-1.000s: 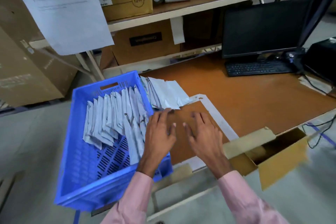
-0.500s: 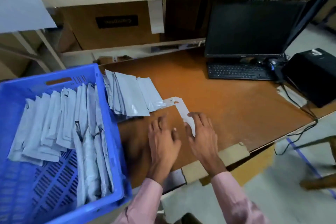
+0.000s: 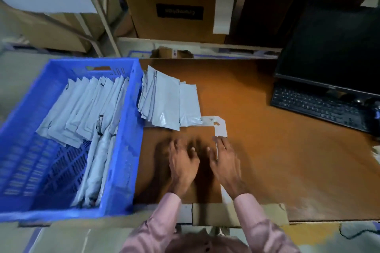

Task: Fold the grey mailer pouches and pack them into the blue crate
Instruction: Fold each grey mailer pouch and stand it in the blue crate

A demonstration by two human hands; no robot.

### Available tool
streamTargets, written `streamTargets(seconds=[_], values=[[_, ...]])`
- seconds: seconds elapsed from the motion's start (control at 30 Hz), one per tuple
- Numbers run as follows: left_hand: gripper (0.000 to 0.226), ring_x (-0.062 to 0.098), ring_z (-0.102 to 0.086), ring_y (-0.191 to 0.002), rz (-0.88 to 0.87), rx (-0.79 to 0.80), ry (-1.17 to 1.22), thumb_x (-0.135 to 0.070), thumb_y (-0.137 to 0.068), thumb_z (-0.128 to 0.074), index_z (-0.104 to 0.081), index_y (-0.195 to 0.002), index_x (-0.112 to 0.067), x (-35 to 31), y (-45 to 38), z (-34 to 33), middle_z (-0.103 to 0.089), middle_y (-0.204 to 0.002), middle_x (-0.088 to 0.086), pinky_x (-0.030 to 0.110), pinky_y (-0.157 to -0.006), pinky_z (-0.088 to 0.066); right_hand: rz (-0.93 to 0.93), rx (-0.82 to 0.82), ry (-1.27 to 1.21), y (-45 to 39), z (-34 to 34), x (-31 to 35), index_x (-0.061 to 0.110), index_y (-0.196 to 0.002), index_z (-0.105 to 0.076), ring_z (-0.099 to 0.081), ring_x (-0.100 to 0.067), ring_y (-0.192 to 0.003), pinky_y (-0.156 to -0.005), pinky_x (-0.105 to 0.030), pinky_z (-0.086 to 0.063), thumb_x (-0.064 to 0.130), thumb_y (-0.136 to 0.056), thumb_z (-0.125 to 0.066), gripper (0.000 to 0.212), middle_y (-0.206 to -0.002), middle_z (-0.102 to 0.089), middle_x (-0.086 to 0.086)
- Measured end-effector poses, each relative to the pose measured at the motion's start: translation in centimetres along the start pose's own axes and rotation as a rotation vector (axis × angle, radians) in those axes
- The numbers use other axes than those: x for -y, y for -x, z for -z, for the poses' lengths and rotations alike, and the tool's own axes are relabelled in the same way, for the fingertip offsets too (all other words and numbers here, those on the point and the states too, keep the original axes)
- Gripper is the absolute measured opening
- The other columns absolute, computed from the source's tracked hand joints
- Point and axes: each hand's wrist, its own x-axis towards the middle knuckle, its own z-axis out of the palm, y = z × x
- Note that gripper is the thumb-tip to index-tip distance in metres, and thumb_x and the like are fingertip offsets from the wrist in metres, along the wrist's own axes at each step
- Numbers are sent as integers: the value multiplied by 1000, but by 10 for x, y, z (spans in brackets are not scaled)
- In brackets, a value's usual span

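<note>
Nearest the front edge of the table (image 3: 287,150), the left hand (image 3: 183,165) and right hand (image 3: 225,162) lie palm-down side by side on bare board, fingers straight and slightly spread, holding nothing; motion blur hides whether the fingertips press the surface. The right hand's fingers overlap a white L-shaped paper strip (image 3: 221,127). Beyond the fingertips, apart from them, a fanned stack of grey mailer pouches (image 3: 166,102) lies against the outer right wall of the blue crate (image 3: 123,170), which stands along the table's left edge and already holds rows of folded pouches (image 3: 86,109). Judged thin, light, limp and slick: take a pouch by its near short edge, pinched, not by the smooth face. Farther right stand a keyboard (image 3: 320,107) and monitor (image 3: 333,47).
</note>
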Motion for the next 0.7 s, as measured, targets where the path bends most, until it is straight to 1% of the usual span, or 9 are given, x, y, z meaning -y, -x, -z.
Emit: streamTargets(seconds=[0.1,0.17,0.23,0.3,0.43,0.5,0.53,0.6,0.7], values=[[58,27,-59,-116,210,-85,236,-10,-85,-70,-55,-141,-17,-1,-12,-17,-59,-123,8,42,-107,-49,80,54,-5,-13,0,-11,21,-134,-55,-65,-28,-106,-80,-40,-56,31,-103,-53,32,-136,-54,-1],[54,25,-64,-113,334,-146,324,-9,-86,-74,-57,-137,-13,-5,-22,-27,-64,-120,6,42,-107,-50,129,85,1,-20,2,-18,21,-135,-55,-64,-28,-107,-80,-40,-56,33,-104,-51,33,-136,-54,0],[48,27,-68,-111,437,-172,372,-8,-87,-75,-59,-132,-8,-11,-32,-32,-69,-115,6,35,-106,-49,168,104,9,-26,5,-23,20,-135,-56,-64,-28,-107,-81,-40,-55,33,-104,-50,34,-135,-55,-1],[42,28,-70,-106,481,-161,363,-7,-88,-75,-62,-128,-7,-17,-38,-35,-70,-106,3,27,-99,-47,183,120,15,-28,8,-26,20,-135,-56,-64,-28,-107,-82,-40,-54,33,-104,-50,34,-134,-56,-1],[23,27,-68,-107,440,-143,290,-12,-89,-73,-65,-111,-10,-27,-47,-42,-74,-106,7,21,-90,-42,188,122,-6,-31,9,-31,21,-133,-57,-64,-28,-106,-84,-40,-53,32,-102,-53,33,-133,-57,-2],[19,29,-69,-103,359,-144,216,-13,-89,-71,-62,-105,-12,-32,-50,-46,-73,-102,10,21,-84,-40,172,127,-30,-30,9,-34,22,-129,-58,-64,-28,-104,-83,-41,-54,32,-101,-54,30,-130,-57,-1],[22,29,-68,-103,297,-136,166,-13,-89,-71,-59,-108,-13,-33,-51,-49,-71,-103,10,23,-82,-41,164,131,-42,-28,9,-37,23,-127,-58,-64,-27,-103,-83,-40,-54,32,-101,-54,27,-129,-57,0],[41,28,-59,-109,132,-100,-33,-15,-88,-69,-54,-126,-16,-37,-54,-52,-60,-115,14,29,-83,-46,160,127,-51,-26,10,-41,23,-128,-57,-65,-26,-103,-83,-41,-56,33,-103,-52,27,-129,-57,1],[62,31,-45,-120,-63,-51,-503,-23,-88,-69,-46,-146,-26,-34,-65,-55,-44,-132,15,39,-97,-49,132,123,-39,-25,11,-47,25,-133,-56,-64,-22,-105,-84,-41,-57,37,-105,-47,32,-133,-56,2]])
